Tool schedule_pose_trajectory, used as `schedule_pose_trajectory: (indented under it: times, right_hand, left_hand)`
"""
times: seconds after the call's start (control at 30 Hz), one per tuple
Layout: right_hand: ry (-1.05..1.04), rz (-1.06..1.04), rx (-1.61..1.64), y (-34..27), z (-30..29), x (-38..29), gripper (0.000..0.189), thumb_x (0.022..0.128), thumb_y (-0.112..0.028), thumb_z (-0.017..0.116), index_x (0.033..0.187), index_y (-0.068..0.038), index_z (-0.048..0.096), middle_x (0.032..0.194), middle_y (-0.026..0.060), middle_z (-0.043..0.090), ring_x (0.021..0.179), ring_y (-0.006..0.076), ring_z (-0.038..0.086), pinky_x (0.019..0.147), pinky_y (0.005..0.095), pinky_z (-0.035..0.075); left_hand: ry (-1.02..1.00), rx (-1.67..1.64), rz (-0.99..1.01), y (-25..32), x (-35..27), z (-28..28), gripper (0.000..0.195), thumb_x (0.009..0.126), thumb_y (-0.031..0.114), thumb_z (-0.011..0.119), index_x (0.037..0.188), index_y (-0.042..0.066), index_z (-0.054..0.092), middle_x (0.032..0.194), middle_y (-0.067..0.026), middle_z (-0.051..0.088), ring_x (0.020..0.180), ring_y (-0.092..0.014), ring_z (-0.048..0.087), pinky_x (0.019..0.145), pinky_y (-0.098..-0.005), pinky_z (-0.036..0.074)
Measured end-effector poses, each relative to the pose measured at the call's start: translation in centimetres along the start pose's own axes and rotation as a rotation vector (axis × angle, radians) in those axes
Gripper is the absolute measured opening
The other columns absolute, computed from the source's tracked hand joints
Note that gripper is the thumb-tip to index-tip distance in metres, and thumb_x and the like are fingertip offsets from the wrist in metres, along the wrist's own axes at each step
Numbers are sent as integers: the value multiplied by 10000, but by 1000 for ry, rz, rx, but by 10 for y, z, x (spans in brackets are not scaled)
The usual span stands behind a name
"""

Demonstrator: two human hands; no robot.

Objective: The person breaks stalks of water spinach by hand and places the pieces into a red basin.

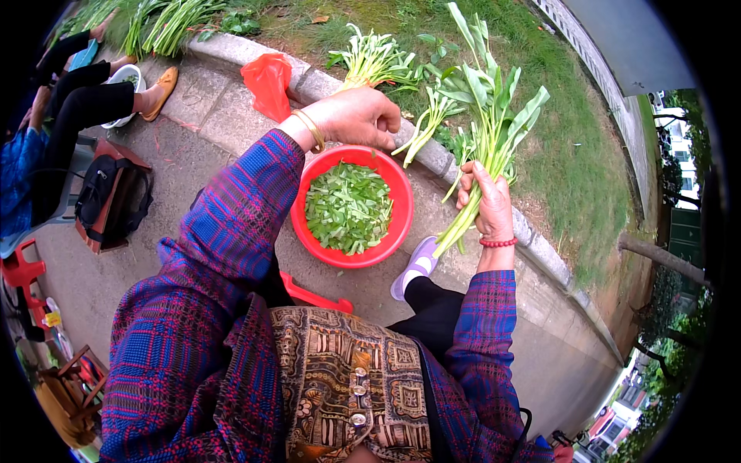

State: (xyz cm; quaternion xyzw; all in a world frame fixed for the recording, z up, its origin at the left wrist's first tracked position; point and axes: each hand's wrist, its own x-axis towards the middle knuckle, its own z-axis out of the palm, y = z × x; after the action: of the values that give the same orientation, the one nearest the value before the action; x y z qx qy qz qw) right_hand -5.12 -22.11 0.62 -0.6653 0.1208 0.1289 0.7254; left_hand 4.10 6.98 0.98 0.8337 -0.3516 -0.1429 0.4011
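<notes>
My right hand [492,199], with a red bead bracelet, grips a bunch of leafy green stalks [483,142] that look like water spinach. The leaves point away from me and the cut ends hang toward a purple shoe. Over the far rim of a red plastic basin [402,231] is my left hand [362,118], wearing a gold bangle. Its fingers curl toward the thumb; whether anything is between them is hidden. Cut green leaf pieces [347,208] lie inside the basin. Just beyond my left hand, a tied bunch of greens [376,61] rests by the stone curb, with a smaller loose bunch [431,121] beside it.
A red plastic bag [267,85] lies against the curb [324,84], with grass beyond. To the left sit other people, near a white basin [124,75] and a black bag [104,191]. More greens [179,23] lie at the upper left. Part of a red stool [315,298] shows below me.
</notes>
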Motion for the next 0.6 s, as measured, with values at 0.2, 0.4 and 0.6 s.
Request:
schedule_pose_trajectory:
  times: [0.2,0.4,0.6]
  right_hand:
    - [-132,30,-24,-4,-2,-3,318,931,-320,582,965,-4,564,673,17,526,508,107,510,469,248,439]
    - [-251,54,-102,-4,-4,-7,316,921,-309,589,965,3,564,654,19,519,510,107,507,468,246,429]
    - [-315,68,-135,-4,3,-6,312,921,-312,591,957,-2,572,656,21,526,512,106,511,466,243,428]
  left_hand:
    - [431,-116,-131,-6,8,-5,224,845,212,687,954,19,655,762,-26,645,688,-102,590,624,-263,487]
    - [679,-840,-214,-2,9,-23,383,901,211,635,1234,40,553,1060,-57,616,822,-113,626,696,-236,525]
    - [703,-1027,-8,-10,1,-35,382,898,134,625,1257,41,533,1092,-65,603,887,-113,626,701,-228,534]
